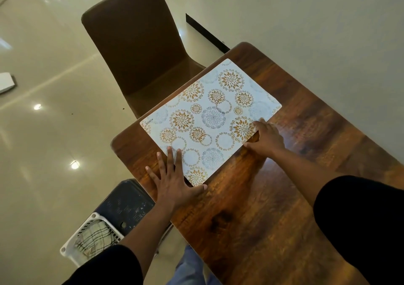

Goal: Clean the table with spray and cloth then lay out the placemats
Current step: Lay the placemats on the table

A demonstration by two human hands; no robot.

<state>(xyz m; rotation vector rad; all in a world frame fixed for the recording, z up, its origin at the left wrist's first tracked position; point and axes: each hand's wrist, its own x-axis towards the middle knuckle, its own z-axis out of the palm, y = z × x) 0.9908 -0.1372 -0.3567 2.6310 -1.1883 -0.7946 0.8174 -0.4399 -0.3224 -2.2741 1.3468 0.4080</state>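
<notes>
Both black sleeves reach over the wooden table (262, 208). Left hand (172, 182) lies flat, fingers spread, on the near corner of the floral placemat (209, 118). Right hand (265, 139) presses open-palmed on its right edge. The placemat lies before the brown chair (140, 50). Laying-out appears under way; next likely squaring the mat to the table edge.

left hand (172, 182): flat, palm down, fingers spread and pointing away from the body, thumb out to the right
left arm: bare forearm, reaches forward from lower left, dark sleeve near the elbow
right hand (267, 138): palm down, fingers close together and bent a little, pointing to the left
right arm: bare forearm, stretched from lower right, dark sleeve at the elbow
</notes>
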